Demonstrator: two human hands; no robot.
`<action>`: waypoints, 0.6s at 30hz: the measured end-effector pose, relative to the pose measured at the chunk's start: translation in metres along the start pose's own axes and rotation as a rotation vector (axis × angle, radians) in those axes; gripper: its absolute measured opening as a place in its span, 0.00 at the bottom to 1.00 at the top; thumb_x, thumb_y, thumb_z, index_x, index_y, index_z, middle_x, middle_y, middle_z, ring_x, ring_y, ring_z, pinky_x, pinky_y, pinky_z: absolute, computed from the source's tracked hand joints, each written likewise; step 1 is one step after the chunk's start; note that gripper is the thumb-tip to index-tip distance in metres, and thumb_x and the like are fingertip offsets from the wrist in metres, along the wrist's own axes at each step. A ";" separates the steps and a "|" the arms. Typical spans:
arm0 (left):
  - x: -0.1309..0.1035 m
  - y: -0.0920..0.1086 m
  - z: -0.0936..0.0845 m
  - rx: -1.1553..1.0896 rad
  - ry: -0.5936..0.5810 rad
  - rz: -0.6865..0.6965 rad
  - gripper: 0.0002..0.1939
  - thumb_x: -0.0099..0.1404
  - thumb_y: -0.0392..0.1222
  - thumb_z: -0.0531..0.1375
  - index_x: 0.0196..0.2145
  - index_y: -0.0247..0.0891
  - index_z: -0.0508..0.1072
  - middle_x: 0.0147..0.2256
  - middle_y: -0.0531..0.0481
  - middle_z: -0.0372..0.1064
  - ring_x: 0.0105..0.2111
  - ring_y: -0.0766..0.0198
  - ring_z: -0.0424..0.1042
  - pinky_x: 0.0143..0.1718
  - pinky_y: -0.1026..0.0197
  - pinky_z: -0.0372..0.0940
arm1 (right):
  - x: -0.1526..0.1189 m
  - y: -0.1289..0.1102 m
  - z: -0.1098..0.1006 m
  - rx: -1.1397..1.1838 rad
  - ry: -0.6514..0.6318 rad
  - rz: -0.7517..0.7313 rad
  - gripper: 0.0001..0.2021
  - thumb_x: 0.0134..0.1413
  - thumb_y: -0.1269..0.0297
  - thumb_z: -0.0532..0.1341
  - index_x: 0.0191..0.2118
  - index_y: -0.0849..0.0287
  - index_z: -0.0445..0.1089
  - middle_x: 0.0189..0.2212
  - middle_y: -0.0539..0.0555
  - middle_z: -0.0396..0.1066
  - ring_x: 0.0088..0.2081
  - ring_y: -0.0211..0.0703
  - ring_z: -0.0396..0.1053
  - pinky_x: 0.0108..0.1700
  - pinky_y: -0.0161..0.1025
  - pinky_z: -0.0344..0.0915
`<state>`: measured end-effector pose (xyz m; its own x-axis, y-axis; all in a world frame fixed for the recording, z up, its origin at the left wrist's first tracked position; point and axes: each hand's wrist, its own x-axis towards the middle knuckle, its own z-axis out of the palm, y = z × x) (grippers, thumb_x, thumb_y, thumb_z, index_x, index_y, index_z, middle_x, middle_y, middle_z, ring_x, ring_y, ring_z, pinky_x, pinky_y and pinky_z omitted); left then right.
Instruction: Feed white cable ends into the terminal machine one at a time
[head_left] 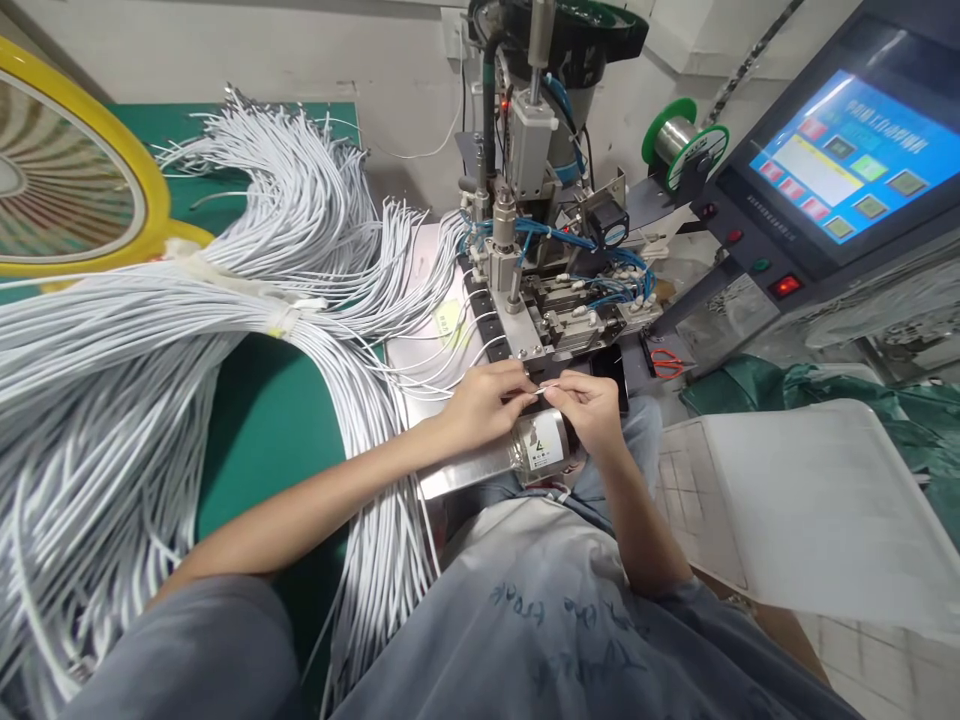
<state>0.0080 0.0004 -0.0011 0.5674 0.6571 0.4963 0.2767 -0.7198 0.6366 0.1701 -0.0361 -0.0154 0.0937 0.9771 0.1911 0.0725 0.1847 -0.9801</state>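
Close in front of the machine (505,240), both my hands meet fingertip to fingertip. My left hand (487,402) is closed in a pinch on a thin white cable (541,390). From the other side, the thumb and fingers of my right hand (591,408) pinch the same cable at its end. The fingers cover the detail of that tip. Just below my hands lies a clear jar (541,446) with a white label, at the end of a metal plate (469,468). Several white cables (442,368) run from the left toward the machine's front.
Large bundles of white cables (300,200) cover the green table (277,430) at left, beside a yellow fan (154,170). At right are a solder wire spool (679,140), a lit touchscreen (847,160), red-handled scissors (667,364) and a white plastic tray (817,500).
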 end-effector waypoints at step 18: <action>0.000 -0.004 0.001 0.018 0.047 0.018 0.08 0.62 0.33 0.57 0.25 0.33 0.71 0.24 0.52 0.63 0.24 0.70 0.62 0.25 0.67 0.57 | -0.001 -0.003 0.003 -0.129 0.035 -0.160 0.08 0.48 0.68 0.61 0.21 0.61 0.72 0.15 0.45 0.52 0.19 0.32 0.50 0.22 0.34 0.49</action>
<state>0.0080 0.0033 -0.0041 0.5358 0.6531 0.5351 0.2809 -0.7355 0.6165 0.1664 -0.0371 -0.0130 0.1050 0.9318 0.3475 0.2158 0.3197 -0.9226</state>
